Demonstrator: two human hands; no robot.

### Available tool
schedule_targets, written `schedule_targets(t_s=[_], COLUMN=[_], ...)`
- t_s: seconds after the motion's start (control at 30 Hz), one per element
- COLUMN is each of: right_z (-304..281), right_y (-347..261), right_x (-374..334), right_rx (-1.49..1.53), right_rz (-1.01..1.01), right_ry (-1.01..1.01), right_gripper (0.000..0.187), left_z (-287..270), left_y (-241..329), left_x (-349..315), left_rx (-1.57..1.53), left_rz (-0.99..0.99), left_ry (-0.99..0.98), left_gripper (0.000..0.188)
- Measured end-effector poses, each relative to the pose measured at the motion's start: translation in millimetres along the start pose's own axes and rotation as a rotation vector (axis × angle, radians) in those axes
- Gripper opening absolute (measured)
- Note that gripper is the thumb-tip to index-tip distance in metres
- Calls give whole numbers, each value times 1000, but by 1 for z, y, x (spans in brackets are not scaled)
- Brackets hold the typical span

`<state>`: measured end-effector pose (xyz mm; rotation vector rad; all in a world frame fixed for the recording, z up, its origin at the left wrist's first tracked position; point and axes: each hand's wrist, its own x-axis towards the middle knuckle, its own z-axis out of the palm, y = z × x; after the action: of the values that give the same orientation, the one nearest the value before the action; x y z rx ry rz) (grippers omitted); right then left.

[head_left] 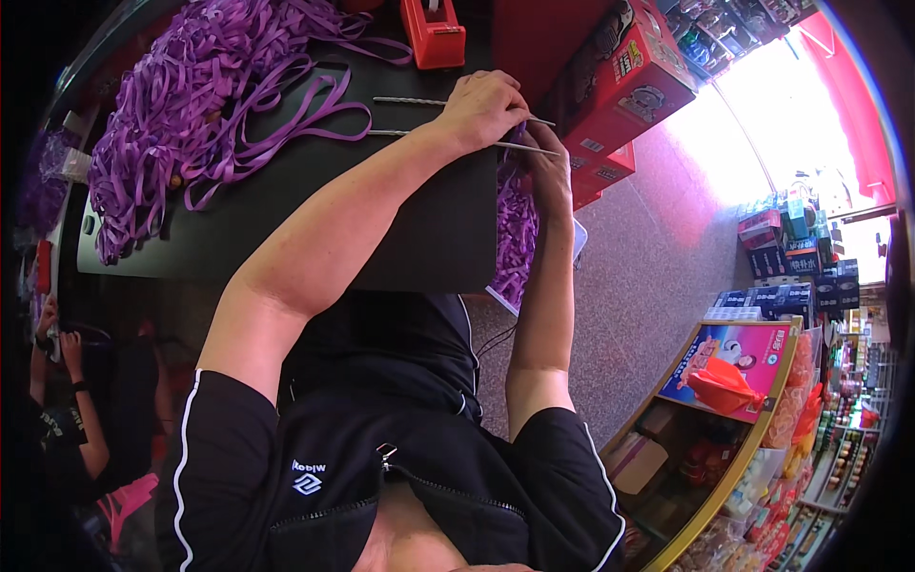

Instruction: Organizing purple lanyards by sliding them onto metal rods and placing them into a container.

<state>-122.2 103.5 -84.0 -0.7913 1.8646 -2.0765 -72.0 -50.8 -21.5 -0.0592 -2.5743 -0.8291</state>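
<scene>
Two thin metal rods [406,100] reach across the black tabletop [419,229] and out past its right edge. My left hand [484,108] bends over them at that edge with its fingers curled; what they grip is hidden. Just beyond the edge, my right hand [551,176] is closed beside the rod tips, on a bit of purple ribbon that shows between the two hands. Below it, more purple ribbon [516,224] lies heaped in a light-edged container. A big tangled pile of purple ribbon [210,95] covers the table's left, with loops trailing toward the rods.
A red tape dispenser [435,36] stands at the table's far edge. Red cartons [620,86] are stacked beyond the right corner. Speckled floor [629,276] stretches to a display case [705,410] and packed shop shelves. At the left, another person's arms [81,400] show dimly.
</scene>
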Motion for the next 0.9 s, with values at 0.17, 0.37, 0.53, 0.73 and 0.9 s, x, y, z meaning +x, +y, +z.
schedule_targets(t_s=[0.17, 0.37, 0.53, 0.73, 0.9], right_z=[-4, -12, -27, -29, -38], right_y=[6, 63, 102, 147, 202], right_x=[2, -9, -40, -81, -104], right_rx=[-90, -277, -693, -271, -140], right_rz=[126, 37, 103, 284, 363], right_ry=[21, 71, 126, 200, 255], right_gripper=[26, 20, 28, 24, 24], left_z=[0, 3, 2, 4, 4], left_y=[-1, -1, 0, -7, 0], left_x=[-1, -1, 0, -1, 2], left_rx=[6, 16, 33, 54, -23], left_rz=[2, 28, 50, 71, 53], left_ry=[-4, 15, 23, 29, -5], left_gripper=[21, 21, 21, 21, 24])
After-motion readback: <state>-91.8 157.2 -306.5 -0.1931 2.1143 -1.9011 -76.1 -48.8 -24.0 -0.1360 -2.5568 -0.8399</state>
